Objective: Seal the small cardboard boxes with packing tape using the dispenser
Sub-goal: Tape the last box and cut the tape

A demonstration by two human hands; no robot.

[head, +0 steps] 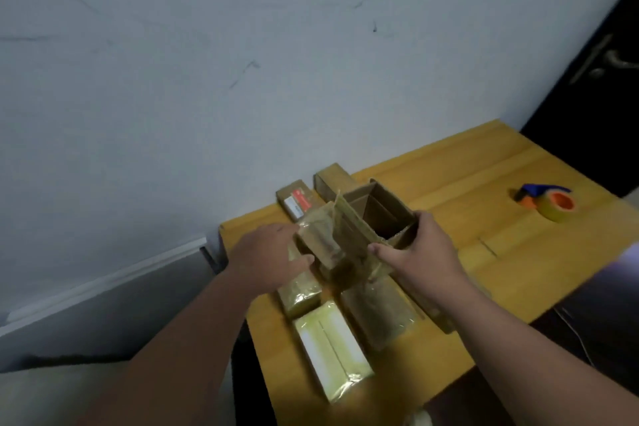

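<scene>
Both hands hold an open cardboard box above the wooden worktop [484,252].

The left hand [268,254] grips the taped flap side of the open box [377,218]; the right hand [420,252] curls around its near corner. Taped boxes [328,339] lie on the worktop below the hands. The tape dispenser [546,201] rests well apart at the right.

Dim, bluish indoor light, soft overall blur — wide-angle bending at edges
</scene>
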